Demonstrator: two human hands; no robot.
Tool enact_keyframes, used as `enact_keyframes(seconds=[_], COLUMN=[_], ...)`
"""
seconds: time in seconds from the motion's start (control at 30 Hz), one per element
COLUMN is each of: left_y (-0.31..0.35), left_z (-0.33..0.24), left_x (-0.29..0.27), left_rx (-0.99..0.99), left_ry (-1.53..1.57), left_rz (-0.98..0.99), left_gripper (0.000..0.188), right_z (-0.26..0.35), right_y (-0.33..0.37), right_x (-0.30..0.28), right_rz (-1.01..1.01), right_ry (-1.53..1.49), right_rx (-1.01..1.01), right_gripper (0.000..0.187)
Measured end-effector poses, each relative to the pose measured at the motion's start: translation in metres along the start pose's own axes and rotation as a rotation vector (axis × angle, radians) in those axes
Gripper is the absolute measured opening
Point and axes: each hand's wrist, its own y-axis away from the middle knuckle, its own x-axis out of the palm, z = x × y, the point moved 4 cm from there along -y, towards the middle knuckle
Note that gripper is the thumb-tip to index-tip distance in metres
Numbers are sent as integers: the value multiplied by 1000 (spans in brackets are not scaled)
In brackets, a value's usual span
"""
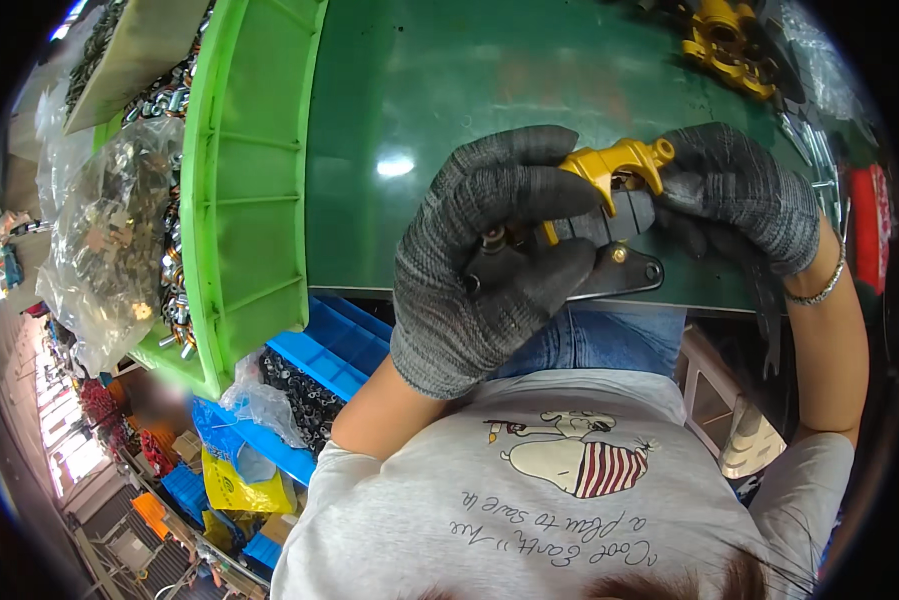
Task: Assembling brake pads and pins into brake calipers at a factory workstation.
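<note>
My left hand (pixel 489 250), in a grey-black knit glove, is closed round a yellow brake caliper (pixel 605 170) just above the near edge of the table. Dark pads (pixel 624 215) sit within the caliper. On its near side is a black bracket (pixel 624 275) with a brass-coloured bolt (pixel 619 254). My right hand (pixel 734 190), gloved the same, has its fingers bent against the caliper's right end; its fingertips are partly hidden. Below the right wrist hangs a long dark fork-ended piece (pixel 769 330); whether the right hand holds it I cannot make out.
A green table (pixel 449 80) spreads under the hands. To the left stands a bright green crate (pixel 254 200) with small metal parts and a clear bag (pixel 109 240). Blue bins (pixel 334 345) with black parts sit below it. More yellow castings (pixel 729 45) lie far right, near metal rods (pixel 814 150).
</note>
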Motion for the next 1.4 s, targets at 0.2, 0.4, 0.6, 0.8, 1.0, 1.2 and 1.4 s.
enact_keyframes(seconds=[0.2,0.4,0.6,0.8,1.0,1.2,1.4], left_y=[-1,1,3,3,6,6,3], left_z=[3,4,3,1,4,3,-1], left_x=[0,2,1,0,-2,1,1], left_rx=[105,122,130,95,105,114,136], left_ry=[-23,-38,-119,-149,-106,-111,-130], left_rz=[140,150,113,117,44,40,80], left_gripper=[33,35,36,38,38,41,40], right_z=[-12,-5,-17,-3,-10,-10,-10], right_y=[1,9,0,4,0,0,-3], right_x=[1,-2,-11,-4,-8,-9,-12], right_rz=[-80,-44,-276,-35,41,-30,-59], right_ry=[-50,-62,309,89,56,255,349], right_rx=[-198,-22,-334,-220,-55,-119,-145], right_gripper=[39,33,32,25,26,26,28])
